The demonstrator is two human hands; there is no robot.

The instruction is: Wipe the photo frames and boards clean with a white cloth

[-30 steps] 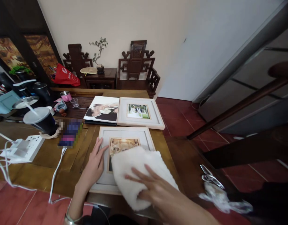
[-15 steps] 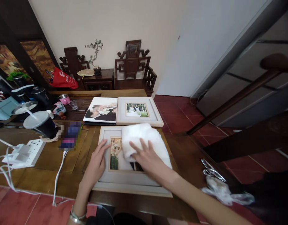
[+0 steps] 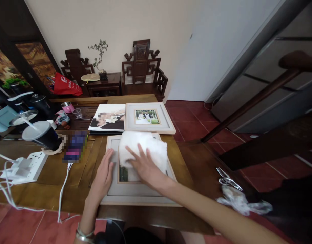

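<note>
A pale wooden picture frame (image 3: 140,200) with a wide light mat lies flat at the near edge of the wooden table. My right hand (image 3: 145,168) presses a folded white cloth (image 3: 157,152) onto it, fingers spread over the top of the cloth. The cloth covers most of the photo (image 3: 123,175) in the middle; only its lower left part shows, with some green. My left hand (image 3: 102,176) rests on the left border of the frame, fingers stretched out and holding nothing. A silvery bracelet (image 3: 84,235) circles the left wrist.
Behind lie a second framed photo (image 3: 147,117) and a photo panel (image 3: 108,118). To the left are a phone (image 3: 75,147) on a cable, a power strip (image 3: 28,166) and a lidded cup (image 3: 42,135). Scissors (image 3: 228,179) and a crumpled plastic bag (image 3: 237,200) lie at the right.
My right hand has slid the white cloth to the left across the frame, baring some of its right side. My left hand stays at the left border. The view has shifted slightly.
</note>
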